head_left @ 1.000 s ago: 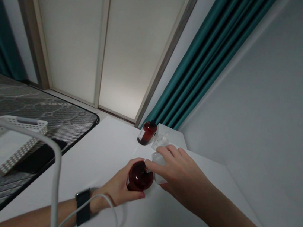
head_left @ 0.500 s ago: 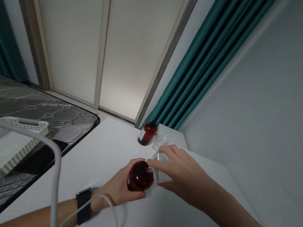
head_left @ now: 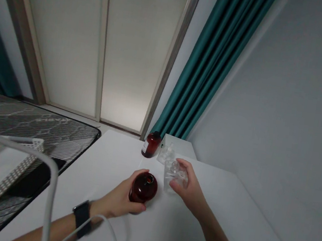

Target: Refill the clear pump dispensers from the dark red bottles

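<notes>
My left hand (head_left: 126,195) is wrapped round a dark red-brown bottle (head_left: 143,189) whose open neck points up; no cap is on it. To its right, my right hand (head_left: 189,186) grips a clear square bottle (head_left: 171,174), which stands upright with its neck facing up. Just behind that is another clear bottle (head_left: 167,153). A second red-brown bottle (head_left: 151,144), with a white label and a dark cap, stands at the far edge of the white table (head_left: 113,157).
A white box (head_left: 180,144) stands at the table's back. On the left, a white perforated basket (head_left: 1,170) lies on a grey patterned surface (head_left: 66,131). A white cable (head_left: 51,189) crosses in front of my left arm. The wall (head_left: 281,133) bounds the right side.
My right hand has turned the clear square bottle from tilted against the red-brown bottle's mouth to upright, and moved it away to the right. My left hand keeps its hold.
</notes>
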A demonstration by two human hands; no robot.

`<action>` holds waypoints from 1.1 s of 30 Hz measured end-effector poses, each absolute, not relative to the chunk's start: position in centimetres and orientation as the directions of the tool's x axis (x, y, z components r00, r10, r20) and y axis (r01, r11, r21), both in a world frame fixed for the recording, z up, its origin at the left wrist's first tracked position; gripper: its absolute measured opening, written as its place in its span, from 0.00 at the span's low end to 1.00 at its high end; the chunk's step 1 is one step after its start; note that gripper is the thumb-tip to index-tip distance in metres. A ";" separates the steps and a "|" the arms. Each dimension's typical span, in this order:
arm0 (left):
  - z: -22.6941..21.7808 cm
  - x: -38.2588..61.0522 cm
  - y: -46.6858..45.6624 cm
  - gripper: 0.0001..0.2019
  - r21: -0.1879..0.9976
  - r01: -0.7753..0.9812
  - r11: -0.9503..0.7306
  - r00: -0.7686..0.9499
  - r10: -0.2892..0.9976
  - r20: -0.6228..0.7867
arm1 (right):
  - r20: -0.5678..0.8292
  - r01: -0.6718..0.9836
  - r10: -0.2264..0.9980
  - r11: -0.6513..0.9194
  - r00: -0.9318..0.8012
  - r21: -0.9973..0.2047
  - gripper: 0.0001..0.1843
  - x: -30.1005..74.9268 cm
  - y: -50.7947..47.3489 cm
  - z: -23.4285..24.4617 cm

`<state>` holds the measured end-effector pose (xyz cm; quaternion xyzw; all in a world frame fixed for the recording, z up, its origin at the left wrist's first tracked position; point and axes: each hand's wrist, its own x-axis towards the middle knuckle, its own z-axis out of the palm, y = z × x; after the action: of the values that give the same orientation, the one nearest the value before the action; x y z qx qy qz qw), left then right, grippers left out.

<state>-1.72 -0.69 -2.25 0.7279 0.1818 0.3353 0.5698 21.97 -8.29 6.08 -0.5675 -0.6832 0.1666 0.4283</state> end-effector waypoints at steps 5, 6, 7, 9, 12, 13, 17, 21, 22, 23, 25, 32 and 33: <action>-1.0 -1.5 0.2 0.43 0.946 -0.102 -0.308 0.723 0.631 0.283 | 0.360 0.513 0.932 0.290 0.039 -0.808 0.36 22.2 -6.1 4.0; -0.7 -1.4 0.5 0.42 0.944 -0.100 -0.315 0.730 0.621 0.284 | 0.385 0.498 0.920 0.301 0.072 -0.813 0.34 22.0 -5.4 3.9; -0.5 -1.2 0.8 0.41 0.941 -0.099 -0.322 0.737 0.611 0.287 | 0.414 0.475 0.902 0.311 0.127 -0.823 0.32 21.9 -4.7 3.9; -0.3 -0.9 1.5 0.39 0.936 -0.096 -0.340 0.742 0.602 0.295 | 0.444 0.408 0.855 0.317 0.269 -0.856 0.30 21.3 -3.1 4.0; -0.5 -0.5 2.5 0.37 0.926 -0.068 -0.372 0.729 0.615 0.300 | 0.422 0.279 0.803 0.328 0.422 -0.903 0.30 20.6 -0.9 4.2; -0.6 -0.5 2.8 0.37 0.922 -0.053 -0.384 0.727 0.618 0.299 | 0.419 0.257 0.797 0.336 0.435 -0.906 0.30 20.4 -0.3 4.3; -0.6 -1.0 4.8 0.45 0.906 -0.031 -0.422 0.756 0.583 0.297 | 0.459 0.322 0.777 0.343 0.431 -0.882 0.33 20.1 1.6 5.0; 1.5 -1.2 7.7 0.34 0.925 -0.080 -0.371 0.672 0.666 0.324 | 0.475 0.326 0.805 0.370 0.355 -0.870 0.35 20.2 2.8 6.0; 2.3 -1.0 8.4 0.32 0.930 -0.080 -0.359 0.626 0.708 0.327 | 0.479 0.318 0.820 0.384 0.314 -0.867 0.35 20.2 3.1 6.3; 3.1 -0.7 9.1 0.30 0.941 -0.082 -0.329 0.606 0.733 0.309 | 0.483 0.322 0.834 0.395 0.268 -0.860 0.35 20.2 3.3 6.4; 4.7 0.0 10.0 0.30 0.967 -0.079 -0.242 0.658 0.716 0.233 | 0.498 0.374 0.847 0.408 0.187 -0.833 0.36 20.1 3.6 6.6; 6.8 1.8 11.1 0.30 0.976 -0.069 -0.207 0.758 0.625 0.186 | 0.582 0.504 0.812 0.492 0.026 -0.710 0.36 20.2 4.0 5.9; 6.7 1.8 11.2 0.30 0.978 -0.064 -0.199 0.756 0.630 0.178 | 0.590 0.517 0.807 0.500 0.013 -0.695 0.36 20.2 4.0 5.8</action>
<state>1.85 11.23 6.73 0.7184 0.1967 0.2883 0.6017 20.21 4.00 5.82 -0.4807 -0.6888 0.1384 0.5248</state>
